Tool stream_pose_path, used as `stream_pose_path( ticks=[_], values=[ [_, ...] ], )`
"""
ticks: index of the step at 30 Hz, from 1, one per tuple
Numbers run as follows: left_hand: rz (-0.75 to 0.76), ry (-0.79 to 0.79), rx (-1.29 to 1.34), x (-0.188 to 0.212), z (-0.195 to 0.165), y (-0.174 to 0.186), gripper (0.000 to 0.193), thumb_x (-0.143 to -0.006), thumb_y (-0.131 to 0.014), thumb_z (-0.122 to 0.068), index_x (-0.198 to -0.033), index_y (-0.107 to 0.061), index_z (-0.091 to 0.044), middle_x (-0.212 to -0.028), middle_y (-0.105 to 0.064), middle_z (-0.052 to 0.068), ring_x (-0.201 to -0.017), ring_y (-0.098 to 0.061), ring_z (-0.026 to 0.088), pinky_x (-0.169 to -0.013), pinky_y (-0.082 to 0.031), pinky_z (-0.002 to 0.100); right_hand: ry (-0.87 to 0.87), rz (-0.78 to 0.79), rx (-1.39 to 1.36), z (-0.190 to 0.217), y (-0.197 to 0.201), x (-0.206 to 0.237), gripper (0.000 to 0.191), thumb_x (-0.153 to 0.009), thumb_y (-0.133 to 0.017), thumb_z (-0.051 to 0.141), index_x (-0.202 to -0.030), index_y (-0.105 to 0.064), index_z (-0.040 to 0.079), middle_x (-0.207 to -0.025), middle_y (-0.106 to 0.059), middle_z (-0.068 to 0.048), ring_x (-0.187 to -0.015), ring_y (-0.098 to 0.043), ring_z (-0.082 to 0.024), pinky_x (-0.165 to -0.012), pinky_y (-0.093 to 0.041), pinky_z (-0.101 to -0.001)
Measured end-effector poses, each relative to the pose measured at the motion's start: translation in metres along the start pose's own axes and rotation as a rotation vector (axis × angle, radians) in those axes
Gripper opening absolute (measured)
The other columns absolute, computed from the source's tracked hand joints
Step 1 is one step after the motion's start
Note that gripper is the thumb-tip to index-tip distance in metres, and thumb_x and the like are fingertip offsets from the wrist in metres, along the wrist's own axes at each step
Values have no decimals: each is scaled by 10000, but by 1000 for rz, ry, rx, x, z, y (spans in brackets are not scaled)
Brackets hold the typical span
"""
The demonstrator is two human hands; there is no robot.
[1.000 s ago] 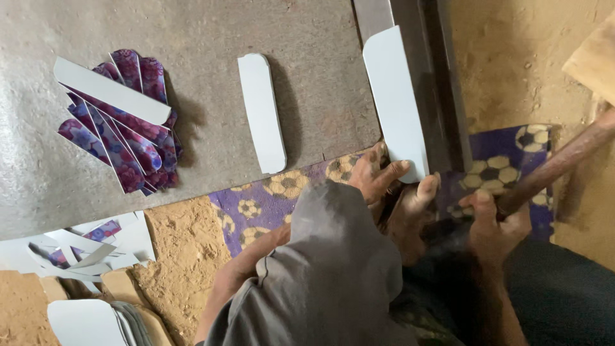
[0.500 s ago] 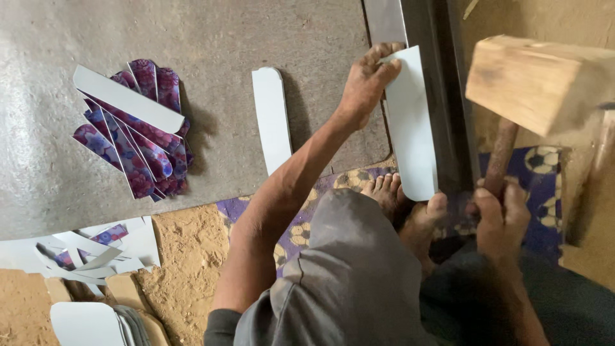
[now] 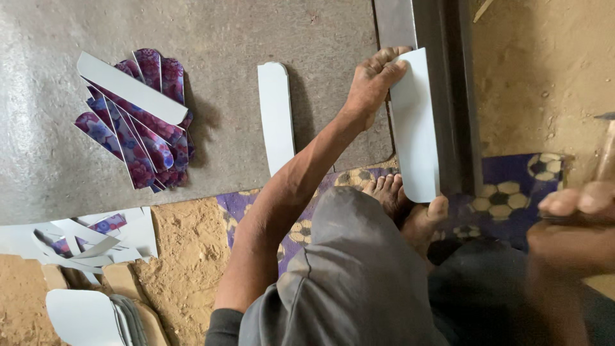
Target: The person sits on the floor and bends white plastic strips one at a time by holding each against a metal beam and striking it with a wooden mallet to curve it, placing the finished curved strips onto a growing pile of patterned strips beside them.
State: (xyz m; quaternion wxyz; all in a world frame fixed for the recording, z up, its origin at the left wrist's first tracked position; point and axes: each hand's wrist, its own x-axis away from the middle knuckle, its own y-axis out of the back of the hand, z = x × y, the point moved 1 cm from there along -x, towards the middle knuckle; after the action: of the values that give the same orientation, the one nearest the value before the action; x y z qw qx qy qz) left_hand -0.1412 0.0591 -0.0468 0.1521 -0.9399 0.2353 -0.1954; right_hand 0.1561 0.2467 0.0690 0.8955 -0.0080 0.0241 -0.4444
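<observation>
So the left hand [image 3: 371, 80] is stretched way out in front, fingers curled over the top end of a long white strip with rounded corners [image 3: 415, 128], pinning it flat against a dark metal bar [image 3: 448, 90] that runs up the right edge of the grey work slab [image 3: 192, 25]. The bottom end of that strip sits right by the person's bare toes [image 3: 400, 202], with the big toe touching its lower corner. The right hand [image 3: 573, 224] is close to the camera at the right edge and pretty blurry; it looks closed around a wooden handle [image 3: 605, 157], but I can't really tell how tight the grip is. Just left of the forearm there's a second white strip [image 3: 277, 115] lying flat on the slab, not touching anything. Further left is a fan of purple floral-print pieces [image 3: 138, 128] with another white strip [image 3: 131, 88] laid diagonally across the top. Down in the lower left corner, on the sandy ground, there are white offcuts [image 3: 83, 240] and a small stack of white blanks [image 3: 90, 317]. A purple mat with a football pattern [image 3: 512, 186] lies under the feet.
</observation>
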Motion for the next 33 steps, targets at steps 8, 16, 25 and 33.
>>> stream_pose_path(
  ticks=[8,16,25,33],
  values=[
    [21,50,90,-1,-3,-1,428,-961,-647,-182,-1332,-579,21,-1019,-729,172,-863,-741,227,-768,-680,402,-163,300,879,-13,-24,-13,471,-1269,-382,351,-1127,-538,-70,-843,-565,-177,-743,-555,-341,-676,-514,-482],
    [-6,14,26,0,-1,-1,409,-985,-638,-184,-1317,-614,53,-1000,-748,157,-838,-737,196,-743,-659,356,101,55,-117,-20,7,-17,455,-1259,-384,419,-1179,-513,-10,-896,-551,-128,-739,-571,-245,-668,-528,-398],
    [-65,13,-28,-3,0,-3,367,-1000,-644,-142,-1324,-627,29,-1038,-757,158,-897,-734,164,-791,-648,316,-205,340,264,-47,15,-40,436,-1198,-441,496,-1149,-523,70,-925,-557,-79,-764,-589,-178,-670,-527,-355],
    [-64,-9,-151,1,-1,-6,398,-998,-597,-246,-1287,-642,24,-1041,-730,219,-874,-718,260,-762,-632,434,-261,411,878,-21,-23,-36,435,-1162,-421,419,-1007,-560,37,-746,-533,-54,-585,-501,-166,-451,-428,-359]
  ],
)
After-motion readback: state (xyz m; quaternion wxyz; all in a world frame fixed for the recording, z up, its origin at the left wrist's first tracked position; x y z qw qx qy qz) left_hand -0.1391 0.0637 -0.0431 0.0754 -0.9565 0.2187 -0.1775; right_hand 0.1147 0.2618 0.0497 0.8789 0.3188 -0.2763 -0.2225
